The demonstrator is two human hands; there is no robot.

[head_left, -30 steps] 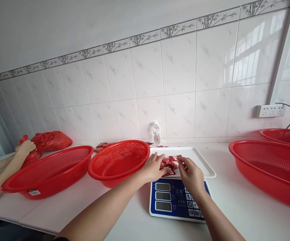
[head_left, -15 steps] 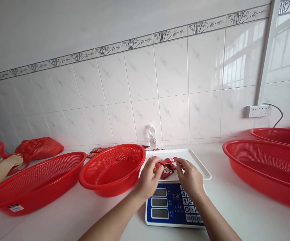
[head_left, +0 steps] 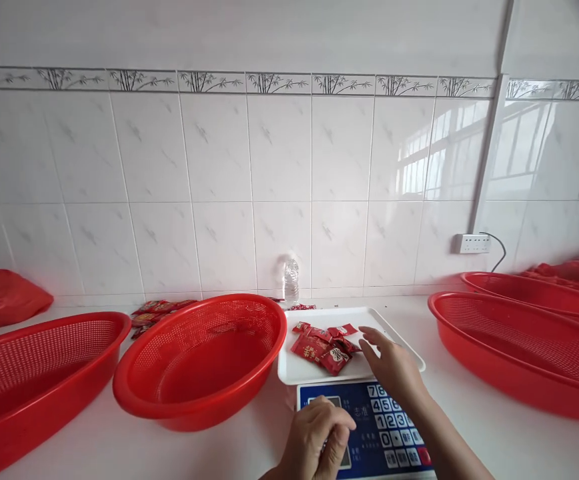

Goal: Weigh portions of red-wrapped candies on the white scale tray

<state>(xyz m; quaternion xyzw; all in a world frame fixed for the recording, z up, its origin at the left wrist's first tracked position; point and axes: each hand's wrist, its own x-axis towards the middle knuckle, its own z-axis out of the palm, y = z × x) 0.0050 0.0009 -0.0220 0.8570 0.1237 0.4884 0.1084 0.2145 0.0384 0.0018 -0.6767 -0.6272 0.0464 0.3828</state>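
Several red printed packets (head_left: 314, 347) lie in a loose pile on the white tray (head_left: 289, 375) of a weighing scale. My right hand (head_left: 392, 363) hovers at the right of the pile, fingers stretched out and apart, with no packet in it. In front of the tray is the scale's blue panel (head_left: 364, 437), with number keys and display windows. Over the left part of that panel, my left hand (head_left: 317, 437) is loosely curled, thumb near the index finger, and partly hides the displays. Nothing shows in its fingers.
A red oval basket (head_left: 199, 407) stands left of the tray, with another red basket (head_left: 44, 400) farther left. Red baskets (head_left: 514, 373) also stand at the right. More packets (head_left: 157, 310), a clear plastic bottle (head_left: 291, 280) and a red bag (head_left: 7, 300) are near the wall.
Both hands were at the packets; my left hand has drawn back toward me over the panel and curled. My right hand stays beside the pile. The view has levelled and turned right.
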